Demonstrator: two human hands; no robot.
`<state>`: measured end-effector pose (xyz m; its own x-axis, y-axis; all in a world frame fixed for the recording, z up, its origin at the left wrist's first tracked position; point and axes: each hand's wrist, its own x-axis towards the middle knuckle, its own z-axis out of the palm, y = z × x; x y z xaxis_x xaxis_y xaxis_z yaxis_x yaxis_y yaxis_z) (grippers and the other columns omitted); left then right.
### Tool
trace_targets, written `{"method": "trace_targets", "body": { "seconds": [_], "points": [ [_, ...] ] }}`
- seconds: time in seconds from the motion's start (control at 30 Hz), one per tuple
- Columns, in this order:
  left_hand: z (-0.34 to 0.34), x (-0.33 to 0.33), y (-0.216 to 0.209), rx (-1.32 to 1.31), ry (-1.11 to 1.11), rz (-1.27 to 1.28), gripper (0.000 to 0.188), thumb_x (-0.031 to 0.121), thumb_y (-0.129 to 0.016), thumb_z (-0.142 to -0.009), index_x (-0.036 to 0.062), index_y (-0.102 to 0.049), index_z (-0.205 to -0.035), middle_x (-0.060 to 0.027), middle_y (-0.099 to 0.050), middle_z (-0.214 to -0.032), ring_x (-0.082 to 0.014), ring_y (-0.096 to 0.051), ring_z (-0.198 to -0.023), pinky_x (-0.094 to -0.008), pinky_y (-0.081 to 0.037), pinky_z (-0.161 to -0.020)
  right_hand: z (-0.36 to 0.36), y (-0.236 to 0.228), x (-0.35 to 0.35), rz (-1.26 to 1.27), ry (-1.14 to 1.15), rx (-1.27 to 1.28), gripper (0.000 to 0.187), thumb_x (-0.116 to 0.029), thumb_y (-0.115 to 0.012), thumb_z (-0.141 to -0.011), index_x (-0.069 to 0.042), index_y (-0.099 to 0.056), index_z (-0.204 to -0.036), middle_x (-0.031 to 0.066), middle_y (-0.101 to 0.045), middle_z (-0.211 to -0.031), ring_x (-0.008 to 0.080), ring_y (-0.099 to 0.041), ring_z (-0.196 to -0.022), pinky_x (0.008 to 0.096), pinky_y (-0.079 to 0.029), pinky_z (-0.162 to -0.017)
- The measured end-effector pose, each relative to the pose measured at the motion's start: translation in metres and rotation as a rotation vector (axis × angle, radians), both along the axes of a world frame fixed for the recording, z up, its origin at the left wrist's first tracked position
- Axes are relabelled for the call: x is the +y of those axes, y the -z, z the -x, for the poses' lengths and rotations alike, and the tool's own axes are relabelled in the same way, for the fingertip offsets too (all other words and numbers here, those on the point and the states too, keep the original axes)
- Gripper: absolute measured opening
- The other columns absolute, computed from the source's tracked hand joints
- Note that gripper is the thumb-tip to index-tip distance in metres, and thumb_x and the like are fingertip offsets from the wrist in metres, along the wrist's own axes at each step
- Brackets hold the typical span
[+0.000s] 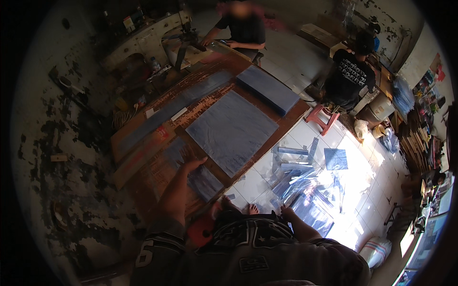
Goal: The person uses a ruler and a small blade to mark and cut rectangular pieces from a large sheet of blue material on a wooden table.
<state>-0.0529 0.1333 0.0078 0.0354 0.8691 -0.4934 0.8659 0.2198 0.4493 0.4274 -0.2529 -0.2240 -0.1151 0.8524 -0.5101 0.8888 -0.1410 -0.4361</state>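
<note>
Where left hand (192,160) splays, one table (292,114) bears one large square sheet (232,132).

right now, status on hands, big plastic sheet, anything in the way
Left hand spread beside large plastic sheet. Right hand low, grip unclear. Sheet flat on table. Plastic scraps litter floor at right.

Legible markings: several lines of white capital lettering across the back of a black T-shirt (352,71), worn by the person (365,45) at upper right; one large pale numeral (143,255) on the left sleeve (160,247) of the camera wearer's dark shirt (205,262); outlined patch (254,263) on same shirt, its characters too dim to read; red label (162,133) on worktable (298,111), pale marks unreadable
</note>
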Motion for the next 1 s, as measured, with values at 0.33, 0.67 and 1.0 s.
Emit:
{"method": "trace_targets", "body": {
  "seconds": [0.33,0.67,1.0],
  "points": [
    [0.09,0.045,0.033,-0.154,0.044,-0.048,0.139,0.074,-0.072,-0.081,0.0142,0.024,-0.161,-0.0209,0.024,-0.169,-0.041,0.027,-0.154,-0.0706,0.007,-0.119,0.033,-0.003,0.036,0.0,0.071,0.073,0.031,-0.024,-0.07,-0.085,-0.01,-0.055,-0.108,0.0238,-0.07,-0.089,0.0477,-0.07,-0.086,0.0566,-0.055,-0.071],
    [0.031,0.006,0.015,-0.005,0.02,-0.144,0.138,0.078,-0.07,-0.078,0.0161,0.02,-0.163,-0.0186,0.02,-0.17,-0.0426,0.023,-0.155,-0.0744,0.01,-0.115,0.019,-0.022,-0.011,0.299,0.774,0.297,0.053,-0.049,-0.056,-0.096,0.001,-0.073,-0.092,0.018,-0.073,-0.079,0.0319,-0.073,-0.076,0.0471,-0.056,-0.072],
    [0.067,0.019,0.02,-0.045,0.037,-0.24,0.14,0.079,-0.071,-0.077,0.0154,0.02,-0.163,-0.016,0.021,-0.171,-0.044,0.021,-0.155,-0.075,0.006,-0.116,0.029,-0.031,0.016,0.307,0.614,0.219,0.052,-0.044,-0.052,-0.099,0.001,-0.073,-0.086,0.017,-0.072,-0.078,0.0345,-0.073,-0.075,0.0506,-0.056,-0.071]
  ]
}}
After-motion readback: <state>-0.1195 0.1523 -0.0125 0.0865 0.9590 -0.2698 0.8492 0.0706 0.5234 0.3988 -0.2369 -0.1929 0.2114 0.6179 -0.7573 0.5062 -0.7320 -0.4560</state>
